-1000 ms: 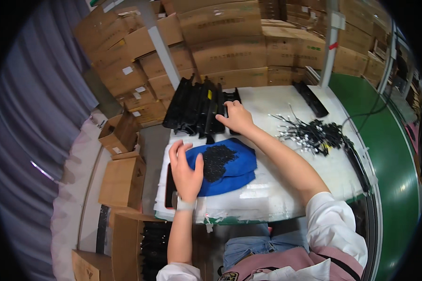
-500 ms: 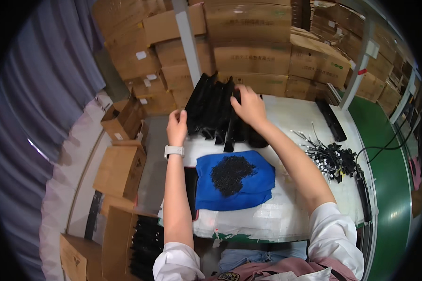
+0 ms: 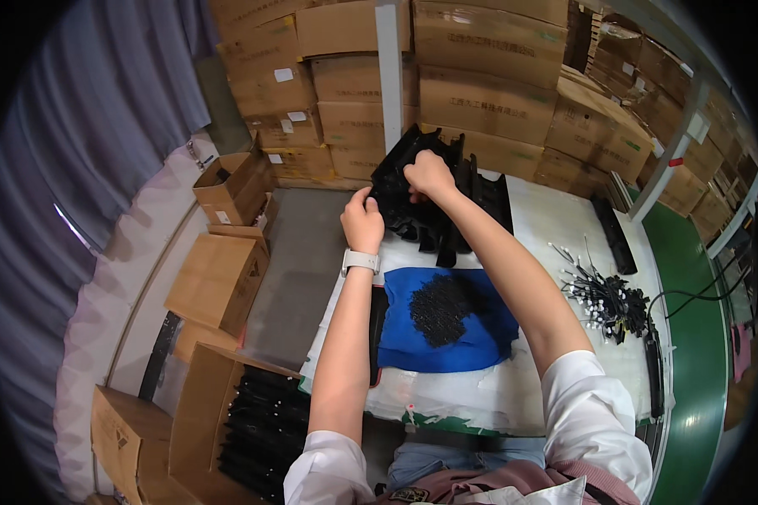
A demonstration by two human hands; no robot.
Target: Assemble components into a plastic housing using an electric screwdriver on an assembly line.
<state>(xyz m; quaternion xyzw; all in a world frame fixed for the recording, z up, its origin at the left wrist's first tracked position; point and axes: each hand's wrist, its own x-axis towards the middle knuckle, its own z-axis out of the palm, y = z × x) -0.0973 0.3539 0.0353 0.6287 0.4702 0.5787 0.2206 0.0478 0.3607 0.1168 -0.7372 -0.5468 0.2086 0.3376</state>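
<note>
A pile of long black channel-shaped parts (image 3: 472, 202) lies at the far left of the white worktable (image 3: 539, 358). My left hand (image 3: 363, 223), with a pale watch on the wrist, has its fingers closed at the left edge of the nearest black channel-shaped part (image 3: 392, 187), which sits tilted. Over that same part, my right hand (image 3: 430, 178) is closed with its fingers curled down; what they hold is hidden. Nearer me, a blue cloth (image 3: 400, 347) bears a heap of small black pieces (image 3: 440, 310), too small to make out singly.
At the right lie a bundle of black cables with white ends (image 3: 611, 303) and a black bar (image 3: 615, 236). An open carton (image 3: 195, 421) of black parts stands at the lower left. Stacked cartons (image 3: 488, 76) line the back, around a white post (image 3: 389, 76). A green surface (image 3: 691, 337) runs along the right.
My right hand has gone from spread fingers to curled ones over the left part of the pile. The left-hand black part has shifted and tilted between my hands. The whole view has swung slightly.
</note>
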